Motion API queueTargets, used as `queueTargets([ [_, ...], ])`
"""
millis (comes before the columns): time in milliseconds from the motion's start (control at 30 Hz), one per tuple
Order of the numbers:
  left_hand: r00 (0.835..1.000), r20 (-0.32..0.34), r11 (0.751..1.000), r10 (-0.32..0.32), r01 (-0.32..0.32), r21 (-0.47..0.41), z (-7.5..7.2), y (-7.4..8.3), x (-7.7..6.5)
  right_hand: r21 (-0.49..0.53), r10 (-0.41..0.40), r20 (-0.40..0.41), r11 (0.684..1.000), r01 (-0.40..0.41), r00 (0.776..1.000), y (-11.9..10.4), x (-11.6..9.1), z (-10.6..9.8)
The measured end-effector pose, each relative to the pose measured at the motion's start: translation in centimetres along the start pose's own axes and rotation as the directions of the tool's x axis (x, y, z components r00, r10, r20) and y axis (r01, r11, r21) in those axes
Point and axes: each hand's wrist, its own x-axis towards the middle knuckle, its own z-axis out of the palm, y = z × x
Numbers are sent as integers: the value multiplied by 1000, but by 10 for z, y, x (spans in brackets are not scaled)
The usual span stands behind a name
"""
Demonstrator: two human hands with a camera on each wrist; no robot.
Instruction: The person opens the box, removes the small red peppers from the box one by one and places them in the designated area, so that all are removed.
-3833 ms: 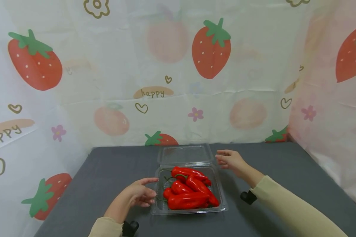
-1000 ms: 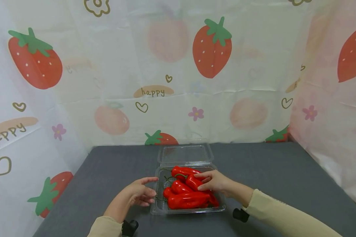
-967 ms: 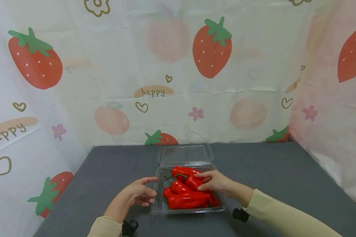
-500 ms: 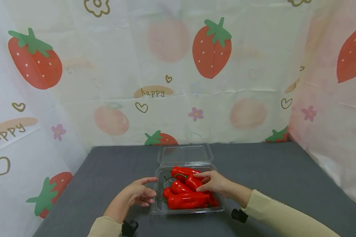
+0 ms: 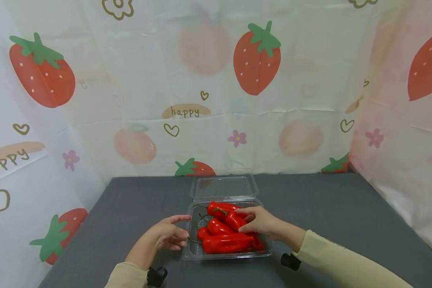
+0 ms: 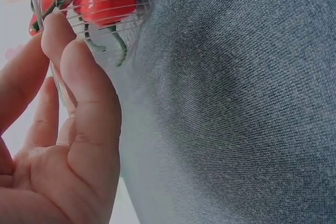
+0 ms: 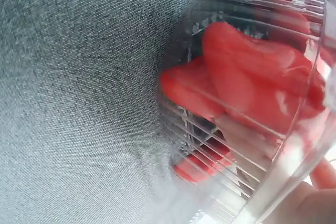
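A clear plastic clamshell container (image 5: 264, 254) holds several long red peppers (image 5: 227, 244) with thin green stems. My left hand (image 5: 165, 234) pinches the container's left rim, one digit over the edge and the other fingers against the ribbed side wall in the left wrist view. Inside the container, my right hand (image 5: 261, 221) grips the uppermost red pepper (image 5: 235, 221) from above. That pepper's lower end is covered by the hand. Seen from the right wrist, other peppers (image 7: 252, 72) press against the clear wall, and part of the right hand (image 7: 304, 203) shows at the lower corner.
The container's lid (image 5: 225, 188) lies folded back behind it, hinge side joined. Everything stands on a table covered in dark grey cloth (image 5: 309, 200). A fruit-printed curtain (image 5: 216, 132) encloses the back and sides. A black device (image 5: 291, 262) sits at each wrist.
My right hand has come leftward from beside the lid and taken hold of the top pepper. During the last second both hands stay nearly still, and the left keeps its place at the rim.
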Motion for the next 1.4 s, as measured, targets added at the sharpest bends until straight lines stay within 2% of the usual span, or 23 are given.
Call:
queueTargets([
  [267, 1000, 4, 1000, -2, 2, -1, 1, 0, 0, 45, -63, 10, 997, 62, 998, 0, -2, -5],
  [533, 1000, -2, 1000, -1, 1, 2, 1, 0, 0, 92, -70, -27, 993, 72, 997, -7, -6, -17],
  [967, 1000, -3, 1000, -1, 1, 10, 2, 0, -1, 202, -172, -11, 964, 170, 985, -8, -13, -36],
  [1067, 1000, -2, 1000, -2, 2, 11, 2, 1, -1, 207, -193, -18, 959, 192, 981, -6, -15, -39],
  [1400, 1000, -1, 1000, -10, 10, 17, 2, 2, -2, 178, -185, -74, 964, 195, 980, 1, -18, -59],
])
